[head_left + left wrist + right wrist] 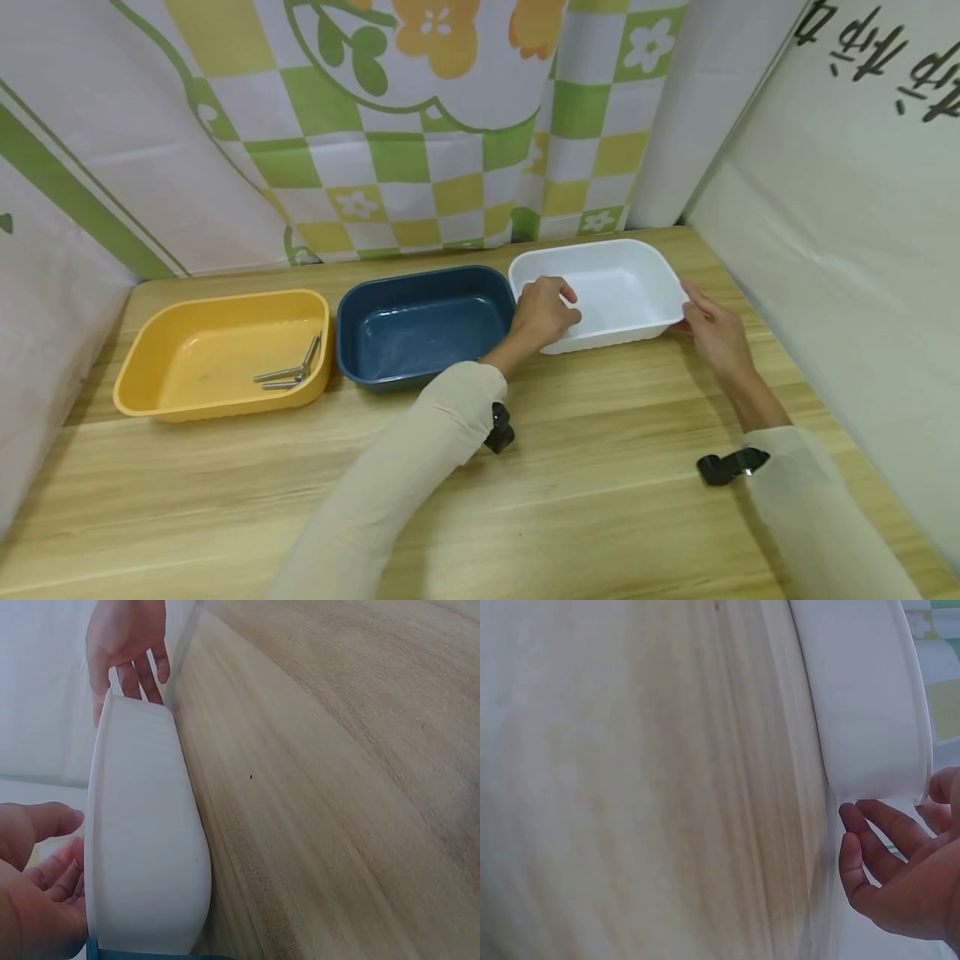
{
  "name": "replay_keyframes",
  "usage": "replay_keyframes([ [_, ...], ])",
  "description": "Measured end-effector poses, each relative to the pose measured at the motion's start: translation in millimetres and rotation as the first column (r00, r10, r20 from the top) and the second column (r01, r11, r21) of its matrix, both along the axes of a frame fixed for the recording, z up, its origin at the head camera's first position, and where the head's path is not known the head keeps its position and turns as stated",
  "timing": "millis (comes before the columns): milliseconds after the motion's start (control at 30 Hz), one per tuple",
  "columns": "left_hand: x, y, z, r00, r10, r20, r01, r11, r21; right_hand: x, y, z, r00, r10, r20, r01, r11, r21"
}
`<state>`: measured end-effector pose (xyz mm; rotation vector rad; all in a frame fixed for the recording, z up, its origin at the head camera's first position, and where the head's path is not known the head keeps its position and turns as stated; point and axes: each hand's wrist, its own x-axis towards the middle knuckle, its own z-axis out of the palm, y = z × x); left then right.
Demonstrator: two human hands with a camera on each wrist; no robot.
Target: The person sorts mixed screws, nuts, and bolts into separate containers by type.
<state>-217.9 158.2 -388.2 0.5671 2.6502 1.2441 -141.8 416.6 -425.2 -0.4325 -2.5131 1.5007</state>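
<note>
A white plastic tray [611,287] stands at the right of a row of three on the wooden table. My right hand [716,333] holds its right end, thumb at the rim and fingers against the outer wall, as the right wrist view shows. Over the tray's left front part is my left hand [543,315], fingers loosely bent with nothing between them. In the left wrist view this left hand [41,881] sits right at the rim, partly behind the tray's wall.
A dark blue tray [427,279] stands left of the white one, its corner close to it. Farther left, a yellow tray [202,350] holds several thin silver metal rods [303,367]. A checkered curtain [405,158] hangs behind the table [570,500]; a white sheet [840,250] hangs to the right.
</note>
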Motion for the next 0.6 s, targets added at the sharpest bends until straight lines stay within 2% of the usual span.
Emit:
replay_keyframes([
  [200, 1.5, -4, 1.1, 0.999, -0.044, -0.029, 0.044, 0.999, 0.015, -3.8, -2, 1.0, 1.0, 0.013, 0.017, -0.014, 0.999, 0.046],
  [267, 2.9, -5, 2.0, 0.996, -0.069, -0.054, 0.069, 0.998, 0.003, -4.0, -2, 1.1, 1.0, 0.02, 0.02, -0.021, 0.999, 0.025],
  [433, 8.8, -3, 3.9, 0.98, -0.151, -0.129, 0.148, 0.988, -0.032, 3.6, 7, -0.4, 1.0, -0.005, 0.026, 0.005, 1.0, -0.008],
  [600, 11.4, -6, 5.8, 0.973, -0.171, -0.157, 0.165, 0.985, -0.047, 8.2, 16, -0.9, 0.999, -0.025, 0.034, 0.025, 1.0, -0.001],
])
